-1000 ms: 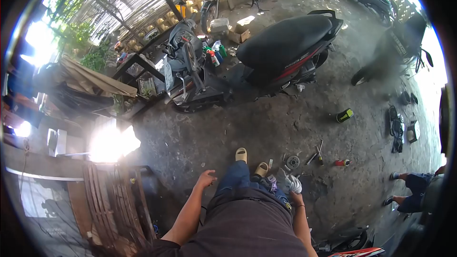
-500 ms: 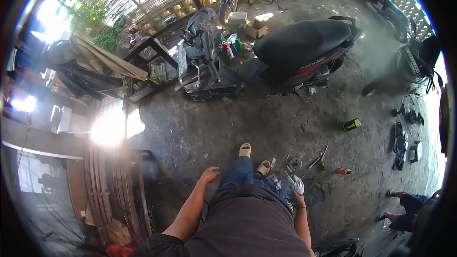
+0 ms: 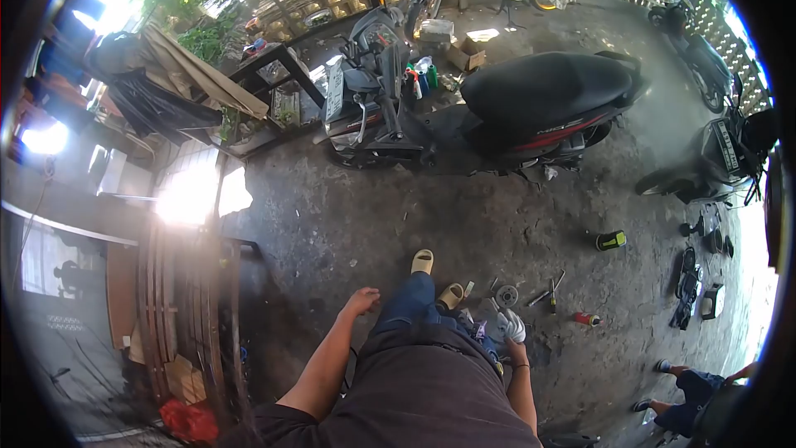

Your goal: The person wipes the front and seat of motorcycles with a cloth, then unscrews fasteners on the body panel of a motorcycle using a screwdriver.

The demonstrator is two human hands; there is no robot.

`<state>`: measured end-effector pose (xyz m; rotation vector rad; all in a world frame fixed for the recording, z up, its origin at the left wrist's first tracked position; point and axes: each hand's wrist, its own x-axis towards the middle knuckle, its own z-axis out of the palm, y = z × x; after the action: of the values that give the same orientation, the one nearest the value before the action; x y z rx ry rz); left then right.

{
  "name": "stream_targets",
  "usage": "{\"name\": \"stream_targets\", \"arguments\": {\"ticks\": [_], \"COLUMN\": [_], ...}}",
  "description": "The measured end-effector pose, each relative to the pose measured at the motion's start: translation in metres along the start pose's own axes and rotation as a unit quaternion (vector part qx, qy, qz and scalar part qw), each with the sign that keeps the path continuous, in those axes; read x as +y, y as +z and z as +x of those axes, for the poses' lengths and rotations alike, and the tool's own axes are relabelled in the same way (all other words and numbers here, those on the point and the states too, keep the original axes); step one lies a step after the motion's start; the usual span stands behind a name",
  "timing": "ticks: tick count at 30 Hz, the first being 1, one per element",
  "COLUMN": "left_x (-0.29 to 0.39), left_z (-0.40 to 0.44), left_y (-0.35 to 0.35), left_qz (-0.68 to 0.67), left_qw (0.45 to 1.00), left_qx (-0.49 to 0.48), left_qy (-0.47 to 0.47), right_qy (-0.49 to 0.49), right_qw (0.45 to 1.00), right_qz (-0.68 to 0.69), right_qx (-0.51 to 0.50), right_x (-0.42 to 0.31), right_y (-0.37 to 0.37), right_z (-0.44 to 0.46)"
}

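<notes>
My left hand [image 3: 362,300] hangs beside my left thigh, holding nothing, its fingers loosely bent and apart. At my right side, my right hand [image 3: 516,348] is closed around a crumpled white cloth [image 3: 512,326], which hides most of the fingers. A small purple packet [image 3: 479,328] shows beside it, near my right leg; whether the hand holds that too is unclear. On the floor ahead of this hand lie a round metal disc-like part [image 3: 506,295], a screwdriver [image 3: 553,302], a long thin tool [image 3: 539,298] and a red can [image 3: 587,318].
A black scooter [image 3: 547,99] stands across the floor ahead. A green-and-black container [image 3: 611,241] sits to the right, with removed black parts [image 3: 688,282] beyond. Another person's legs [image 3: 676,394] show at lower right. A wooden bench [image 3: 170,307] stands left.
The view has shifted, moving the scooter rightward in it. My left hand's fingers have bent a little more. My right hand keeps hold of the white cloth.
</notes>
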<state>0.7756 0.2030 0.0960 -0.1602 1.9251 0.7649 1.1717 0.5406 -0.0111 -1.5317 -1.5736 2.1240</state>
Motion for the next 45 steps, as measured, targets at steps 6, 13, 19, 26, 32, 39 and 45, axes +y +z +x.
{"name": "stream_targets", "arguments": {"ticks": [6,13,19,26,32,39,45], "left_x": [0.001,-0.012,-0.007,-0.005,-0.008,0.005,0.003], "left_z": [-0.009,-0.006,-0.013,-0.009,-0.006,-0.004,0.017], "left_y": [0.003,0.004,0.004,0.003,-0.001,-0.009,-0.019], "left_qz": [-0.027,-0.026,-0.036,-0.027,-0.017,0.007,0.017], "left_qw": [1.0,1.0,0.999,1.0,0.999,0.998,0.997], "left_qx": [0.009,0.007,0.022,0.003,-0.019,-0.032,-0.054], "left_qy": [0.003,-0.003,-0.008,-0.012,-0.033,-0.059,-0.048], "right_qy": [0.107,0.159,0.191,0.154,0.134,0.177,0.183], "right_qw": [0.992,0.982,0.971,0.975,0.979,0.968,0.972], "right_qz": [-0.063,-0.092,-0.123,-0.149,-0.135,-0.152,-0.114], "right_qx": [0.034,0.054,0.072,0.067,0.073,0.093,0.091], "right_x": [-0.043,-0.074,-0.084,-0.053,-0.038,-0.035,-0.033], "right_y": [0.018,0.028,0.034,0.027,0.03,0.036,0.042], "right_z": [-0.001,-0.021,-0.029,-0.017,-0.014,-0.02,-0.025]}}
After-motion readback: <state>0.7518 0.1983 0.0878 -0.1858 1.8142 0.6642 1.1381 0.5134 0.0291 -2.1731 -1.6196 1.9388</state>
